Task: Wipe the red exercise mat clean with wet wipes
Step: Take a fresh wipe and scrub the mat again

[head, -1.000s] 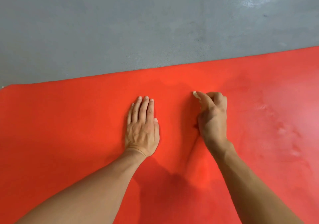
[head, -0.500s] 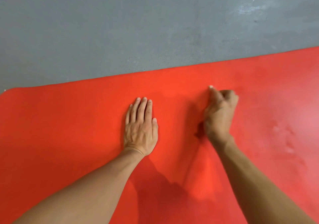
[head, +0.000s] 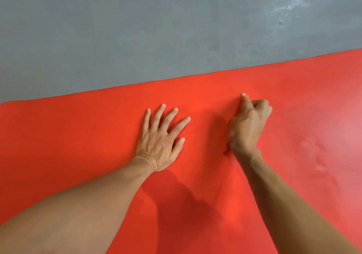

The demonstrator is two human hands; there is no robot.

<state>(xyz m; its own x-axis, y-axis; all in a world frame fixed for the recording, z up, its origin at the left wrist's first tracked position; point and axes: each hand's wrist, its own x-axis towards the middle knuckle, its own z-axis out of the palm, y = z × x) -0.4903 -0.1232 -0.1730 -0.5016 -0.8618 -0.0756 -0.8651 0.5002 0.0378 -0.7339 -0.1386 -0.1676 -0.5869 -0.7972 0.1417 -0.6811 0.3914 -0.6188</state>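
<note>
A grey concrete floor (head: 156,28) is carrying everything, scuffed pale toward its far right. The red exercise mat (head: 78,136) is lying flat on it, its far edge running slantwise across my view, its near-left corner rounded, faint dents showing at its right.

Single head cam, close, angled forward-down over both forearms onto red mat (head: 78,136) and grey floor (head: 137,28); edges probably wide-angle distorted.
</note>
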